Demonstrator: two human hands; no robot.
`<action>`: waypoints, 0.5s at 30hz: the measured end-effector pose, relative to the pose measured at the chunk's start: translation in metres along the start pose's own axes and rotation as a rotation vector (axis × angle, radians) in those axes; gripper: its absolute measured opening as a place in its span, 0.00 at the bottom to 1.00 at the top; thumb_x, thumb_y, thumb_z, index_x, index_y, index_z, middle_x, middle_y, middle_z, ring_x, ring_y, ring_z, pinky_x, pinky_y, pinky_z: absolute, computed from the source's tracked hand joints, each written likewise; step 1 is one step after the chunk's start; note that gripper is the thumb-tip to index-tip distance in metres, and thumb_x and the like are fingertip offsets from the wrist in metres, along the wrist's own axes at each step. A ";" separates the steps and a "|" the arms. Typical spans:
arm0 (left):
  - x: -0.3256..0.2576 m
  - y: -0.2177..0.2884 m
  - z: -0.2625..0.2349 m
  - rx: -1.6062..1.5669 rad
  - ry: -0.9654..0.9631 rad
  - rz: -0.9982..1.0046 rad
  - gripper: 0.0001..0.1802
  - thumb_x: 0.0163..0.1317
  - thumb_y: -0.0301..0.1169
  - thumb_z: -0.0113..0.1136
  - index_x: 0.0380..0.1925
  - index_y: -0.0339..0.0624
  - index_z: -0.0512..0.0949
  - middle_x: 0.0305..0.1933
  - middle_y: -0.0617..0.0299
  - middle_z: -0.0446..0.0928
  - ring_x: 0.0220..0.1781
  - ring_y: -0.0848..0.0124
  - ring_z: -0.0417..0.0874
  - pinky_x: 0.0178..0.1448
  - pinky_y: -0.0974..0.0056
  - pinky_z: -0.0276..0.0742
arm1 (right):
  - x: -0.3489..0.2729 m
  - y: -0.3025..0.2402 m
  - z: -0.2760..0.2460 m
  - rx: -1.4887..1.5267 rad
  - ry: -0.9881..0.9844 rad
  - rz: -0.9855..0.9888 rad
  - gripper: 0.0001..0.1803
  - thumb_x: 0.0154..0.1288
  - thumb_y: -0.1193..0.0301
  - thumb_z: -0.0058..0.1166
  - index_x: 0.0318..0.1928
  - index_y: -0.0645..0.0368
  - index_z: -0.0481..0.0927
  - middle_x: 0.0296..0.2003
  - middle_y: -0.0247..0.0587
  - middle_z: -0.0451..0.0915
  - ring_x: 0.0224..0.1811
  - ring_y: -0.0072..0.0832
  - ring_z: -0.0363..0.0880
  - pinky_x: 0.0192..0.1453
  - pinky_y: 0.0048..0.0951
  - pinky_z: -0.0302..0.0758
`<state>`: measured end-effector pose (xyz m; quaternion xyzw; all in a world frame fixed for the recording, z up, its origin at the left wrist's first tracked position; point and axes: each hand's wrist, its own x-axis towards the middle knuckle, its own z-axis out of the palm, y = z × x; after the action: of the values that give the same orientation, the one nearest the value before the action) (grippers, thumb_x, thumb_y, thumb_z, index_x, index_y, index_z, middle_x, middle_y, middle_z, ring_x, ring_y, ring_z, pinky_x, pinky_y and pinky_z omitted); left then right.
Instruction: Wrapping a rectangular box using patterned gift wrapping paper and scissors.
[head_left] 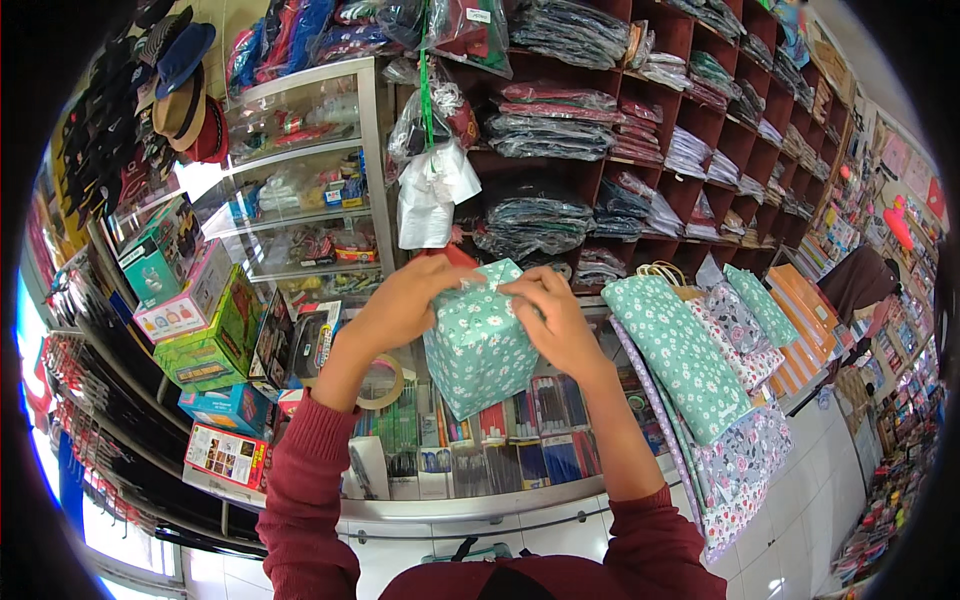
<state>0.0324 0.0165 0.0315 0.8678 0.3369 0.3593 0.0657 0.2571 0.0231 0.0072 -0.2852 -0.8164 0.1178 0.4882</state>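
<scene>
A box wrapped in green floral gift paper (pixel 480 362) stands on the glass counter before me, its daisy pattern facing up and toward me. My left hand (pixel 415 298) lies over its upper left edge, fingers bent onto the paper. From the other side, my right hand (pixel 553 318) rests at the upper right edge, fingers curled and pressing on the top. Both hands touch the box; whether a fold or a piece of tape is between the fingertips is too small to tell. A roll of tape (pixel 381 404) lies on the counter by my left forearm.
Pens and other stationery (pixel 505 460) show under the glass. Stacked boxed goods (pixel 208 335) stand at left. Folded floral wrapping paper (pixel 680 350) and gift bags lie at right. White plastic bags (pixel 428 205) hang beyond the box, before shelves of packed clothes (pixel 545 125).
</scene>
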 end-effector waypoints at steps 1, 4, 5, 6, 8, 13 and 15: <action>-0.004 0.004 0.001 0.103 -0.010 0.019 0.29 0.39 0.13 0.51 0.45 0.50 0.78 0.35 0.57 0.72 0.42 0.60 0.75 0.48 0.58 0.69 | -0.002 -0.006 0.000 -0.075 -0.033 -0.007 0.08 0.58 0.73 0.50 0.38 0.62 0.77 0.37 0.45 0.71 0.43 0.38 0.70 0.48 0.36 0.68; -0.012 0.015 0.004 0.230 0.017 0.030 0.25 0.39 0.12 0.49 0.38 0.46 0.81 0.35 0.59 0.74 0.42 0.59 0.77 0.52 0.58 0.71 | -0.001 -0.013 0.001 -0.193 -0.056 -0.050 0.08 0.58 0.72 0.52 0.36 0.62 0.78 0.37 0.44 0.71 0.43 0.39 0.69 0.49 0.38 0.68; -0.013 0.015 0.005 0.264 0.030 0.055 0.25 0.39 0.12 0.49 0.38 0.47 0.80 0.37 0.58 0.75 0.44 0.59 0.77 0.56 0.57 0.70 | -0.001 -0.012 0.001 -0.230 -0.070 -0.066 0.08 0.58 0.72 0.52 0.36 0.62 0.78 0.37 0.44 0.71 0.43 0.39 0.69 0.49 0.38 0.68; -0.013 0.015 0.006 0.297 0.042 0.081 0.25 0.39 0.12 0.49 0.38 0.47 0.80 0.38 0.58 0.76 0.45 0.59 0.77 0.60 0.56 0.69 | 0.000 -0.011 0.001 -0.268 -0.084 -0.082 0.08 0.58 0.72 0.52 0.36 0.63 0.77 0.37 0.45 0.71 0.42 0.39 0.69 0.49 0.38 0.68; -0.015 0.020 0.003 0.272 0.034 0.044 0.25 0.39 0.12 0.48 0.37 0.46 0.80 0.40 0.58 0.77 0.47 0.59 0.76 0.65 0.54 0.65 | 0.001 -0.010 0.001 -0.281 -0.081 -0.102 0.08 0.58 0.71 0.51 0.35 0.62 0.77 0.37 0.45 0.72 0.42 0.39 0.69 0.48 0.37 0.68; -0.016 0.022 0.009 0.396 -0.004 0.024 0.24 0.39 0.14 0.51 0.38 0.46 0.79 0.44 0.59 0.75 0.50 0.59 0.75 0.66 0.52 0.63 | 0.000 -0.015 -0.003 -0.345 -0.160 -0.156 0.13 0.61 0.66 0.51 0.42 0.61 0.78 0.41 0.45 0.72 0.45 0.39 0.67 0.50 0.36 0.68; -0.019 0.022 0.012 0.415 0.000 0.026 0.24 0.39 0.15 0.52 0.38 0.47 0.79 0.47 0.59 0.74 0.52 0.59 0.74 0.67 0.50 0.60 | -0.003 -0.018 -0.005 -0.344 -0.190 -0.160 0.15 0.61 0.65 0.50 0.44 0.60 0.78 0.42 0.45 0.71 0.46 0.39 0.66 0.52 0.36 0.67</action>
<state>0.0421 -0.0104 0.0198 0.8670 0.3926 0.2830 -0.1190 0.2564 0.0064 0.0162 -0.2862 -0.8869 -0.0360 0.3609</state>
